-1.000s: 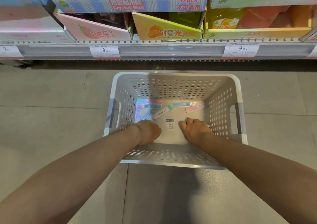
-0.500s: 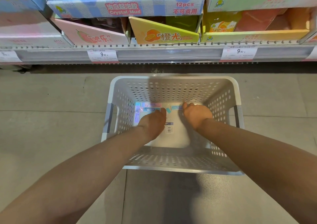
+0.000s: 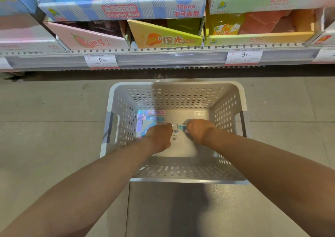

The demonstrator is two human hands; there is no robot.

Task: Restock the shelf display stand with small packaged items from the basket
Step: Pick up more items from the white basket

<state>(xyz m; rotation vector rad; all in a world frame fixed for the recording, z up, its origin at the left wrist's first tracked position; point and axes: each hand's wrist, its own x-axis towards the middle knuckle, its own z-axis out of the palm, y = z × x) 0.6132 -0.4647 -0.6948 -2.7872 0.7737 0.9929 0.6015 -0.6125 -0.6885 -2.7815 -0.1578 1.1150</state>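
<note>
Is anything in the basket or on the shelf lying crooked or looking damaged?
Nothing looks damaged. The few small packets left in the white basket lie scattered at different angles along its far left corner, not stacked. On the shelf, the pink display box and the yellow display box sit slightly turned, not square to the edge.

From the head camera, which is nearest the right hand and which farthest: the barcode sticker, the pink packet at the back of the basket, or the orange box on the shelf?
1. Barcode sticker, just left of the right hand, on the basket floor.
2. Pink packet, back left.
3. Orange box, on the shelf.
</note>
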